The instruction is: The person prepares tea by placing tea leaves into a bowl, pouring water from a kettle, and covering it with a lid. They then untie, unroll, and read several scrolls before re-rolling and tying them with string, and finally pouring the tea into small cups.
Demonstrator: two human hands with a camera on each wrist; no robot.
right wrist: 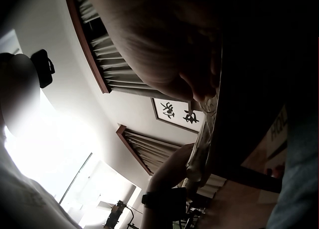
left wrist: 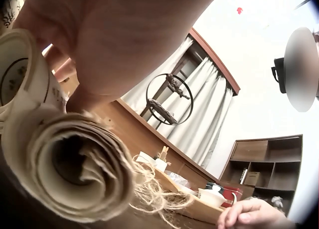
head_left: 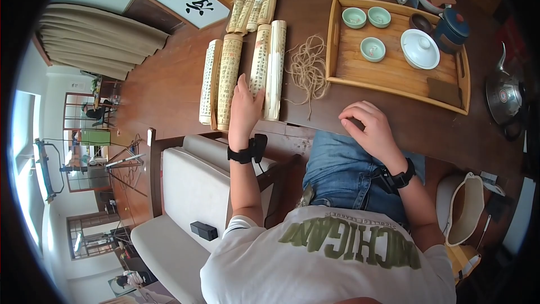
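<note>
Several rolled paper scrolls printed with columns of characters lie at the table's left edge; in the head view my left hand (head_left: 246, 107) rests over the near end of one scroll (head_left: 260, 59). Its fingers stretch forward and the thumb is spread to the right. Beside it lie a printed scroll (head_left: 229, 73) on the left and a paler scroll (head_left: 275, 67) on the right. The left wrist view looks into the open end of a roll (left wrist: 79, 169). A loose heap of twine (head_left: 309, 67) sits right of the scrolls. My right hand (head_left: 365, 124), loosely curled and holding nothing, hovers at the table's front edge.
A wooden tray (head_left: 388, 87) holds small green cups (head_left: 372, 49), a white lidded bowl (head_left: 420, 49) and a dark blue canister (head_left: 451, 29). A metal kettle (head_left: 504, 98) stands far right. More scrolls (head_left: 256, 0) lie farther back. A pale bench (head_left: 194, 180) stands left.
</note>
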